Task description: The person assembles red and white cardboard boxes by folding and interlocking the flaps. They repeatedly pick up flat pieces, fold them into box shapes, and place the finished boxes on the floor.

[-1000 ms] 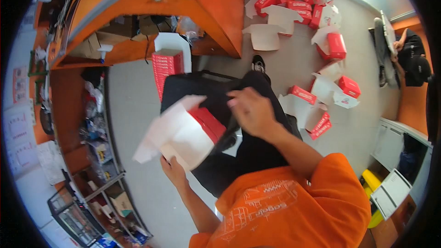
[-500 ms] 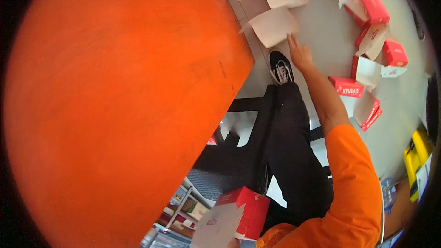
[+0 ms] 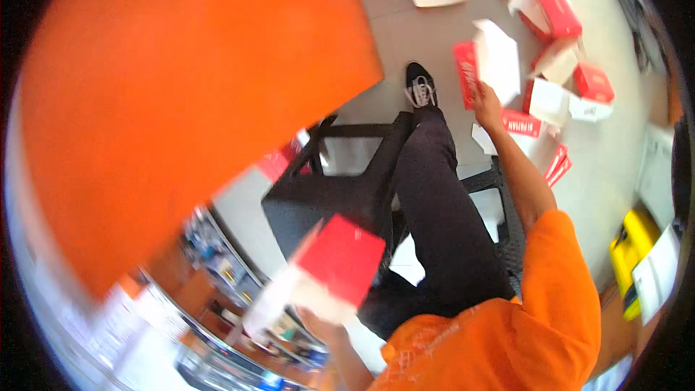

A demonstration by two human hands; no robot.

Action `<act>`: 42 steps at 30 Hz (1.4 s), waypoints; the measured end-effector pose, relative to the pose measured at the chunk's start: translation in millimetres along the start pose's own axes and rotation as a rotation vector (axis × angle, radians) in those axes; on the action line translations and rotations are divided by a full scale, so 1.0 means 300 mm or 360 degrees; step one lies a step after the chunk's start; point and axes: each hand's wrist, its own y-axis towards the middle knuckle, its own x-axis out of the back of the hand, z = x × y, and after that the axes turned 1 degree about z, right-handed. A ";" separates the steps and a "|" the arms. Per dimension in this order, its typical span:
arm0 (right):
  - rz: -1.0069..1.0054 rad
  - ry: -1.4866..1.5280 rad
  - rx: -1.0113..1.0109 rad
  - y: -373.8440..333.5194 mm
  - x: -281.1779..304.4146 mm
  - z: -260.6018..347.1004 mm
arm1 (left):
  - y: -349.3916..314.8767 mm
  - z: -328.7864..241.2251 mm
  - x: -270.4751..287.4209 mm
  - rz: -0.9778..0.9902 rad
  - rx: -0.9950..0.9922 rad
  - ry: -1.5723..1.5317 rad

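My left hand (image 3: 317, 324) grips an open red-and-white cardboard box (image 3: 342, 259) by its pale lower edge, above a black stool (image 3: 298, 206). Motion blurs this box a little, and its flaps spread toward the lower left. Farther off, at the end of my stretched arm, my right hand (image 3: 488, 103) is closed on the edge of a second cardboard box (image 3: 498, 61). Its white inner side faces up and a red side panel shows on the left. Several more red-and-white boxes (image 3: 556, 9) lie about on the floor, some with raised flaps.
A large orange tabletop (image 3: 195, 87) fills the left. My leg and black shoe (image 3: 420, 85) are between its corner and the boxes. Shelves with small goods (image 3: 224, 268) stand at the lower left, and a yellow object (image 3: 631, 253) at the right.
My right hand, formerly over a pale open box with fingers stretched, now grips a box and has moved right and nearer. The left-hand box has come up and left. The view has shifted.
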 end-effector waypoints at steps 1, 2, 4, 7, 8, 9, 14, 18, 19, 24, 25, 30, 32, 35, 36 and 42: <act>-0.0015 0.0271 -0.0063 -0.057 0.072 0.054 | -0.007 -0.002 -0.014 -0.0035 0.0056 -0.0171; -0.0002 0.0192 -0.0125 -0.120 0.157 0.097 | 0.005 0.002 -0.027 -0.0064 0.0207 -0.0453; 0.0152 0.1092 -0.0150 -0.265 0.328 0.199 | 0.006 0.042 -0.037 -0.0141 0.0362 -0.0603; 0.0031 0.0821 0.0432 -0.502 0.607 0.507 | 0.037 -0.047 -0.085 -0.0167 0.0322 -0.0587; -0.0073 0.0554 0.0757 -0.613 0.682 0.653 | 0.060 -0.047 -0.087 -0.0185 0.0278 -0.0513; -0.0065 0.0294 0.1021 -0.677 0.718 0.661 | 0.069 -0.050 -0.085 -0.0198 0.0215 -0.0444; 0.0237 -0.0118 0.2432 -0.938 0.832 0.947 | 0.086 -0.033 -0.131 -0.0371 -0.0006 -0.0525; 0.0345 -0.0641 0.2739 -0.944 0.776 1.095 | 0.070 -0.029 -0.147 -0.0497 -0.0145 -0.0410; 0.0335 -0.0719 0.2767 -0.933 0.742 1.118 | 0.059 -0.038 -0.151 -0.0566 -0.0124 -0.0292; 0.0261 -0.0793 0.2861 -0.945 0.643 1.205 | 0.030 -0.053 -0.172 -0.0760 -0.0060 -0.0250; 0.0260 -0.0799 0.2859 -0.956 0.629 1.207 | 0.019 -0.050 -0.164 -0.0761 -0.0054 -0.0256; 0.0355 -0.0747 0.2851 -0.968 0.628 1.212 | -0.025 -0.047 -0.138 -0.0697 0.0008 -0.0308; 0.0385 -0.0724 0.2824 -0.966 0.622 1.205 | -0.037 -0.045 -0.125 -0.0656 0.0042 -0.0350; 0.0404 -0.0777 0.2922 -0.957 0.622 1.206 | -0.055 -0.063 -0.066 -0.0568 0.0138 -0.0421; 0.0409 -0.0781 0.2938 -0.958 0.624 1.208 | -0.059 -0.065 -0.050 -0.0534 0.0178 -0.0446; 0.0372 -0.0680 0.3000 -1.025 0.594 1.251 | -0.092 0.009 -0.003 -0.0200 0.0641 -0.1602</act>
